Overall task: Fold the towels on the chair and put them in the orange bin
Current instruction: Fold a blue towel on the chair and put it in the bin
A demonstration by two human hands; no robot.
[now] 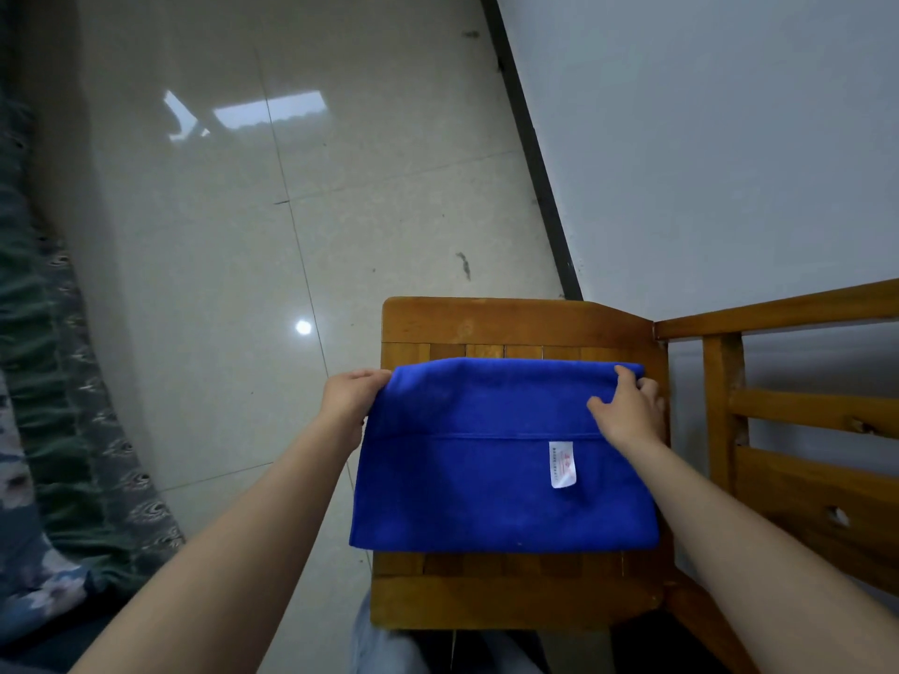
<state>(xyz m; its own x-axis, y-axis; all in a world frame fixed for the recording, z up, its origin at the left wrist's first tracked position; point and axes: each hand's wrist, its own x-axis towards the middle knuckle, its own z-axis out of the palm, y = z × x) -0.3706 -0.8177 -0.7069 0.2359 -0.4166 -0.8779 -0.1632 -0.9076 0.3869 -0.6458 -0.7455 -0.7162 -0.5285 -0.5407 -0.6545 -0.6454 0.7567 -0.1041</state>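
Note:
A blue towel (467,484) lies folded flat on the seat of a wooden chair (486,323), with a white label (562,464) showing on its right side. My left hand (350,396) grips the towel's far left corner. My right hand (630,406) holds the far right corner, fingers on top of the cloth. A hem line runs across the towel about a third of the way down. No orange bin is in view.
The chair's slatted back (798,420) stands at the right against a white wall (729,138). Glossy tiled floor (272,211) spreads to the left and beyond. A patterned dark green cloth (53,430) runs along the left edge. My knees show below the seat.

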